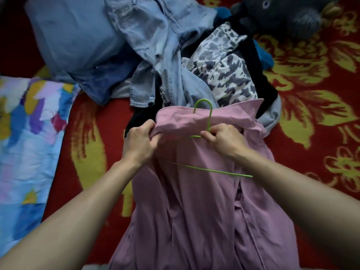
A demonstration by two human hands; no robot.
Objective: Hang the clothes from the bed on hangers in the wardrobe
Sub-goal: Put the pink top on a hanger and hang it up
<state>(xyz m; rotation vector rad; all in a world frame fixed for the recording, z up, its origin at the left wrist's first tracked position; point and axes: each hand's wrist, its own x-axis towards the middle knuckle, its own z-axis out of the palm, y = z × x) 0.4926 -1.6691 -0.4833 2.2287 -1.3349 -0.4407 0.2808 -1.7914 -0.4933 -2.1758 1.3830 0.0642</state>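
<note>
1. The left hand (139,141) grips a bunched fold at the shirt's top edge, its fingers curled round the cloth.
2. The right hand (224,139) pinches the neck of the hanger (214,170) just under the hook. Whether pink cloth is caught in the same grip, I cannot tell.
3. The hanger is green wire. Its hook lies over the shirt's top fold, and its bottom bar lies bare across the shirt's front, with the right end poking past the cloth there. I judge that the shoulders are not yet seated on it.
4. The shirt (194,201) is pink and lies lengthwise on the bed, with its top away from the person and its hem toward them.
5. A heap touches the shirt's top: jeans (155,36), a print garment (220,71) and a black garment (251,61).
6. A pillow (74,36) lies beyond the shirt to the left and a plush toy (282,18) beyond it to the right. A patterned cloth (25,143) lies left of the shirt, and a red blanket (311,114) is under it.
7. Progress looks partial at best. One shirt is mid-fitting, the heap waits, and the wardrobe is out of view, so I cannot tell what already hangs there.
</note>
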